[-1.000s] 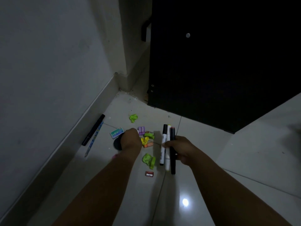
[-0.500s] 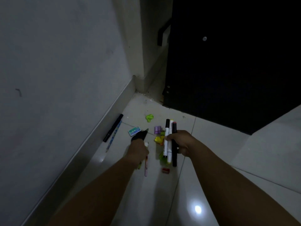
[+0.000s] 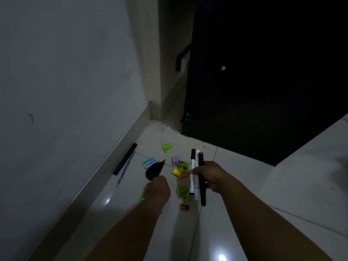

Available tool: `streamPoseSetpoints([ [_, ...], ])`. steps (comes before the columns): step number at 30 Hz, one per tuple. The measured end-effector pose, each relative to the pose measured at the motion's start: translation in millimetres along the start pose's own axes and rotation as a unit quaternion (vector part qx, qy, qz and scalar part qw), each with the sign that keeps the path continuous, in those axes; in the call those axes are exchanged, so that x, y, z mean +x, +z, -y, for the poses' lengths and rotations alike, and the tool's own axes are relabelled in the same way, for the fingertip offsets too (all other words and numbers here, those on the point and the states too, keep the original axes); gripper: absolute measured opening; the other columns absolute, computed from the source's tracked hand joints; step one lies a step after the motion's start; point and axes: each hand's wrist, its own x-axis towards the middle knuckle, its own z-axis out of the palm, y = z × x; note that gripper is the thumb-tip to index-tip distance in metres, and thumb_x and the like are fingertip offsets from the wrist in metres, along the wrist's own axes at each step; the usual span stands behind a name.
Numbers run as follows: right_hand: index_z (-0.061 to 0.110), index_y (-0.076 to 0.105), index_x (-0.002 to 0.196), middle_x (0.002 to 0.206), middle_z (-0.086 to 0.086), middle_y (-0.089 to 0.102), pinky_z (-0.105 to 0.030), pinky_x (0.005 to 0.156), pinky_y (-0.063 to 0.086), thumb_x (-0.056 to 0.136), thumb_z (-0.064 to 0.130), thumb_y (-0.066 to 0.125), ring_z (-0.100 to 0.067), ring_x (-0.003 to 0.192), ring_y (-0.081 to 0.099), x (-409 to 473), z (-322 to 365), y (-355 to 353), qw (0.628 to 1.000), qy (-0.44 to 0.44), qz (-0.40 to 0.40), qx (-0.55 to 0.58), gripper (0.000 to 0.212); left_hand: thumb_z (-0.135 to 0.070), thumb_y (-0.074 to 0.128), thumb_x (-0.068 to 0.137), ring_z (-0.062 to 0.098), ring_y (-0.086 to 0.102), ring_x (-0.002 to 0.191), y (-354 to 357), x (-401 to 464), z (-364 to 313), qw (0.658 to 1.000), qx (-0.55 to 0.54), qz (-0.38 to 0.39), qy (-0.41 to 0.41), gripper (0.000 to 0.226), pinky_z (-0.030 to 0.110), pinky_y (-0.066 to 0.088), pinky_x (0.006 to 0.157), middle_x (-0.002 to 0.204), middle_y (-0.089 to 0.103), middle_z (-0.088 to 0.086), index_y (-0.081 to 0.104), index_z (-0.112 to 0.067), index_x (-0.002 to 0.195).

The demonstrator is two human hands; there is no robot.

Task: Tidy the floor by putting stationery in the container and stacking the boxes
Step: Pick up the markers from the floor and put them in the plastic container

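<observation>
Right hand: the right hand (image 3: 211,176) has its fingers curled round a bundle of three markers (image 3: 196,174), gripped near their middles and held above the floor.
Markers, axis: their long axes run near to far in the view, almost parallel and touching; the capped ends point away toward the dark cabinet (image 3: 263,81), the other ends toward the person.
Left hand: the left hand (image 3: 159,188) grips the near end of a black container (image 3: 154,170); the fingers themselves are hidden behind the back of the hand.
Container, axis: it lies tilted, its long axis slanting from the hand up and to the right, ending in a narrow tip.
Loose stationery: a black marker (image 3: 125,159) and a blue pencil (image 3: 125,169) lie side by side along the skirting, both slanting from near-left to far-right. A small green-and-white box (image 3: 149,162) sits just left of the container's tip. Purple erasers (image 3: 175,161), yellow pieces (image 3: 176,171), green bits (image 3: 166,147) and a small red item (image 3: 184,206) are scattered between the hands and beyond them.
Surface: pale glossy floor tiles (image 3: 291,185) with bright reflected light spots.
Room: dim corner, with a grey wall (image 3: 66,72) on the left meeting the cabinet's side.
</observation>
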Motion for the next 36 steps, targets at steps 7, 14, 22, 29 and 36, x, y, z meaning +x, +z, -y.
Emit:
streamPoseSetpoints([
  [7,0.001,0.059,0.113,0.104,-0.019,0.067,-0.038,0.079,0.052,0.084,-0.003,0.062,-0.033,0.095,0.064,0.6,6.1,27.8,0.999,-0.004,0.045,0.010,0.030,-0.006,0.063,0.085,0.022,0.057,0.080,-52.7,14.0,4.4,0.972,-0.229,0.050,0.023,0.024,0.020,0.040,0.056,0.094,0.063,0.018,0.064,0.004,0.107],
  [14,-0.005,0.052,0.122,0.120,-0.028,0.058,-0.050,0.095,0.048,0.087,-0.003,0.059,-0.039,0.104,0.058,12.2,4.9,60.5,0.999,0.003,0.038,-0.018,0.036,-0.007,0.060,0.088,0.017,0.049,0.076,-88.1,25.3,46.2,0.980,-0.188,-0.048,0.054,0.012,0.024,0.034,0.065,0.083,0.057,0.015,0.063,0.004,0.091],
  [22,0.002,0.055,0.111,0.114,-0.026,0.061,-0.051,0.095,0.048,0.084,-0.003,0.061,-0.040,0.105,0.059,25.6,-2.2,73.5,0.999,-0.001,0.031,-0.019,0.027,-0.010,0.053,0.091,0.034,0.062,0.105,-92.5,51.2,63.9,0.983,0.008,-0.182,0.008,0.023,0.039,0.049,0.084,0.111,0.066,0.021,0.063,0.001,0.109],
  [29,0.002,0.053,0.123,0.116,-0.023,0.060,-0.045,0.089,0.051,0.086,0.000,0.060,-0.038,0.103,0.059,35.7,-9.5,68.2,1.000,0.006,0.012,-0.014,0.038,-0.007,0.040,0.097,0.028,0.057,0.116,-78.3,63.9,79.1,0.985,0.049,-0.164,0.002,0.029,0.034,0.044,0.096,0.124,0.060,0.015,0.058,-0.004,0.120],
  [36,0.003,0.053,0.122,0.117,-0.023,0.060,-0.048,0.094,0.049,0.086,0.002,0.061,-0.038,0.105,0.058,35.5,-12.6,75.3,0.999,0.015,0.020,-0.025,0.037,-0.002,0.035,0.098,0.030,0.056,0.118,-67.8,69.7,78.6,0.986,0.097,-0.134,0.022,0.034,0.037,0.044,0.101,0.127,0.058,0.018,0.055,0.000,0.125],
])
